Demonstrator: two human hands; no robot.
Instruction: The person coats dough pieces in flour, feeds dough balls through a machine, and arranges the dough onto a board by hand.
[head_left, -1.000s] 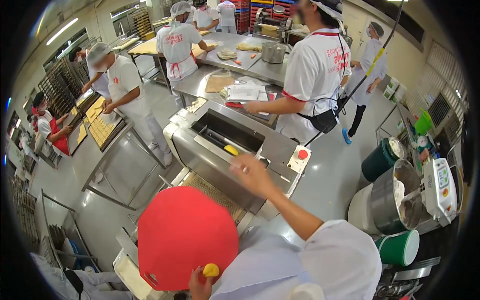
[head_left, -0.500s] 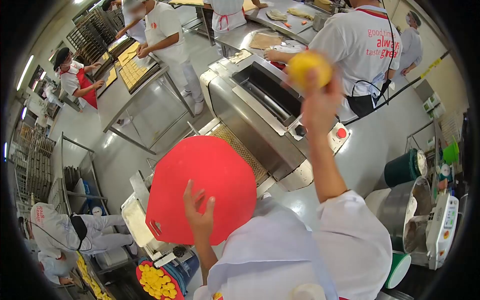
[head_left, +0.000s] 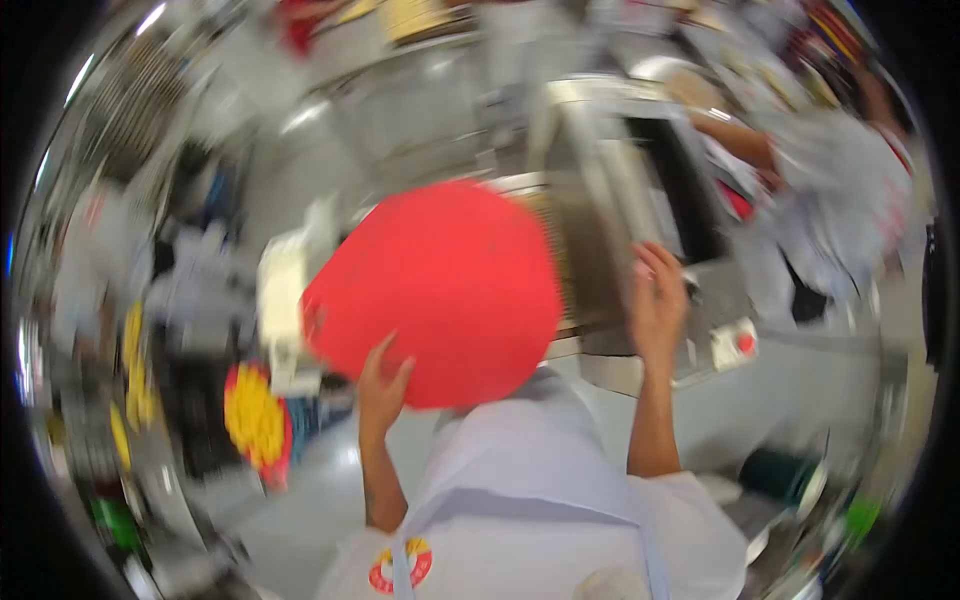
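Observation:
A large red rounded board (head_left: pixel 440 300) lies in front of me, beside a metal machine with a dark open hopper (head_left: pixel 680 190). Over the board's near left edge is my left hand (head_left: pixel 383 390), thumb and fingers spread; whether it touches the board I cannot tell. My right hand (head_left: pixel 660 310) is raised by the near side of the machine, fingers stretched out and no object visible in it. Motion blur softens both hands.
Yellow dough pieces (head_left: pixel 255 415) fill a red container at the lower left. A co-worker in white (head_left: pixel 830 200) reaches beside the machine on the right. A red button (head_left: pixel 745 343) sits on the machine's corner. A dark green bin (head_left: pixel 785 475) stands at the lower right.
My view has swung. My right hand has come down from above the hopper, and the yellow dough ball it held is no longer visible. My left hand stays near the board's edge.

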